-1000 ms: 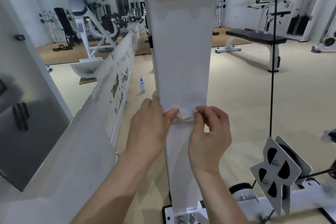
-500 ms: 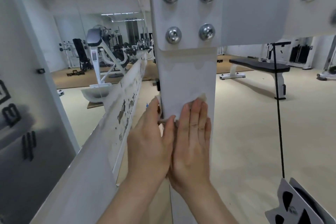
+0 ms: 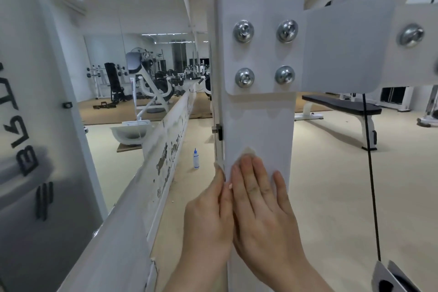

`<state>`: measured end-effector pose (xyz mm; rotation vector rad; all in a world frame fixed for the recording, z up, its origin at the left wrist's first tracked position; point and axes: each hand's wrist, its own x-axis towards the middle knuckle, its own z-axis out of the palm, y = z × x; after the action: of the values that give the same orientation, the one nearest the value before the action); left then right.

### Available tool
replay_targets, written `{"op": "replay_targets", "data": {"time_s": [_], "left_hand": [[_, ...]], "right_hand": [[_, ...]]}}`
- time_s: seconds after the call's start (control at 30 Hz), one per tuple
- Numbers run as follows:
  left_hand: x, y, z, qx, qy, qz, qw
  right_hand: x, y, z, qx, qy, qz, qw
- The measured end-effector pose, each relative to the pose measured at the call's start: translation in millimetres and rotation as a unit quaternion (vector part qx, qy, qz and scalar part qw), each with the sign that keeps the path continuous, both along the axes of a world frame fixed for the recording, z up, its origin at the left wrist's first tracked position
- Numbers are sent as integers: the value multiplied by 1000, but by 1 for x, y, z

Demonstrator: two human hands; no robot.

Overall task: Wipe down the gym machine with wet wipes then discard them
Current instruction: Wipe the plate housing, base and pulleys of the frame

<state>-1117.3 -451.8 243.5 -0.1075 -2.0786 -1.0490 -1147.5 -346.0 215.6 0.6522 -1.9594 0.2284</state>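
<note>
Upright post (image 3: 258, 123) of gym machine, centre; bolted plate (image 3: 331, 54) at 12 o'clock from the hands. Right hand (image 3: 263, 208), fingers straight, presses wet wipe (image 3: 247, 151) flat on post face. Left hand (image 3: 208, 216) at its 9 o'clock on post edge; grasp cannot be told. Bottle (image 3: 196, 161) on floor, 9 o'clock of wipe

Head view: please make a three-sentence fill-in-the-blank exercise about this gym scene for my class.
The flat right hand presses a thin white wet wipe against the white metal upright post, ____ its silver round-headed bolts.
Those bolts on the post's face number ____.
The small clear blue-capped bottle stands on the ____.
Missing: below; four; floor.
</note>
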Motion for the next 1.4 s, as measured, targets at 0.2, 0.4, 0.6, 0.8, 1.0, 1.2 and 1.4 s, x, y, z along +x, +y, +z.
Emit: {"op": "replay_targets", "data": {"time_s": [0.2, 0.4, 0.6, 0.8, 1.0, 1.2, 1.4], "left_hand": [[-11, -4, 5, 254, -85, -155, 951], [-11, -10, 5, 374, -96, -204, 900], [14, -44, 60, 463, -200, -205, 839], [45, -80, 143, 651, -202, -171, 712], [87, -87, 257, 576, -273, -154, 755], [112, -75, 372, 407, -229, -72, 881], [117, -77, 436, 429, -229, 14, 874]], "right_hand": [[-2, -19, 56, 132, 6, -56, 990], [-1, -7, 81, 298, 78, -79, 948], [21, -14, 144, 276, -123, 25, 953], [61, -37, 228, -129, -552, 119, 815], [83, -36, 302, -245, -725, 168, 621], [107, -42, 405, -303, -742, 244, 546], [117, -29, 492, -364, -693, 268, 562]]}}
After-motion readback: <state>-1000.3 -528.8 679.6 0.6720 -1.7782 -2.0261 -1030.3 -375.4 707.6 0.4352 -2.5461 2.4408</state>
